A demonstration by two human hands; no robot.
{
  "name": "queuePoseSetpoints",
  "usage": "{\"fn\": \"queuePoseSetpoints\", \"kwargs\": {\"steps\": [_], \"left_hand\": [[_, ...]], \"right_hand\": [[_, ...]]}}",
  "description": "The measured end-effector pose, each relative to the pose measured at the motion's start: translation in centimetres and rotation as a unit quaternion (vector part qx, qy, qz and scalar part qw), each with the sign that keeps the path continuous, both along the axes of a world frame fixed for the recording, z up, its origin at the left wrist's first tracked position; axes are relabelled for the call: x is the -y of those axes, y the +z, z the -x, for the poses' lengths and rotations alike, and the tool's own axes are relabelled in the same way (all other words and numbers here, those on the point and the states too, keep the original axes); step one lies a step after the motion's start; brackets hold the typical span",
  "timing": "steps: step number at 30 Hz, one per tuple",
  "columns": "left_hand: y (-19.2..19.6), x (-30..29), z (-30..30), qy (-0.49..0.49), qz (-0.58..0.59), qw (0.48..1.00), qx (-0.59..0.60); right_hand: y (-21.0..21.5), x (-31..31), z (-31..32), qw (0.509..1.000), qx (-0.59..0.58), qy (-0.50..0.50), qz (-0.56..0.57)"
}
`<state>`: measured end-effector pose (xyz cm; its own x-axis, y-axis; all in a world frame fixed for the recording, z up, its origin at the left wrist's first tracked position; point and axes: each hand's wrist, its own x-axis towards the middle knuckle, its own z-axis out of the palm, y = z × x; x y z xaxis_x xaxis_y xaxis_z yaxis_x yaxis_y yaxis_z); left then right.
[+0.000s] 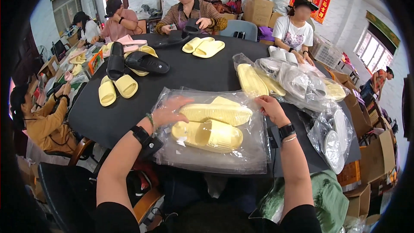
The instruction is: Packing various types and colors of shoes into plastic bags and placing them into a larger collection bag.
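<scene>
- Two pale yellow slippers lie side by side inside a clear plastic bag, which rests flat on the near edge of the dark table.
- The left hand lies on the bag's left side, fingers spread and pressed flat against the plastic, touching the nearer end of the upper slipper; it clasps nothing.
- The right hand sits at the bag's upper right corner, fingers curled down onto the plastic edge; whether it pinches the film cannot be told.
- Both wrists carry dark bands.
- To the right, a heap of bagged slippers, yellow and white, lies just beside the bag.
- Further out on the table sit loose yellow slippers and black slippers.
- Several other people sit around the far side of the table, one in a striped top holding a black slipper.
</scene>
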<state>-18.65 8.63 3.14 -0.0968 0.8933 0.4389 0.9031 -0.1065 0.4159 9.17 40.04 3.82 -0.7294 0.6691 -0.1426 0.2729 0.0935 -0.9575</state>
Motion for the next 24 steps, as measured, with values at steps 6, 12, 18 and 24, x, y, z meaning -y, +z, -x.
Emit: {"fn": "queuePoseSetpoints", "kwargs": {"steps": [6, 12, 18, 24], "left_hand": [[0.1, 0.0, -0.6, 0.004, -0.025, 0.990, -0.140], [0.8, 1.9, -0.8, 0.039, -0.092, 0.904, -0.416], [-1.9, 2.9, -0.3, 0.014, -0.004, 0.912, -0.410], [0.5, 2.3, -1.4, -0.012, 0.061, 0.940, -0.335]], "right_hand": [[0.1, 0.1, -0.4, 0.999, -0.019, -0.028, -0.008], [-2.7, -1.2, 0.2, 0.996, -0.028, -0.061, -0.062], [-1.1, 0.5, 0.5, 0.984, 0.035, -0.064, -0.160], [0.0, -3.2, 0.1, 0.933, 0.077, -0.082, -0.342]]}}
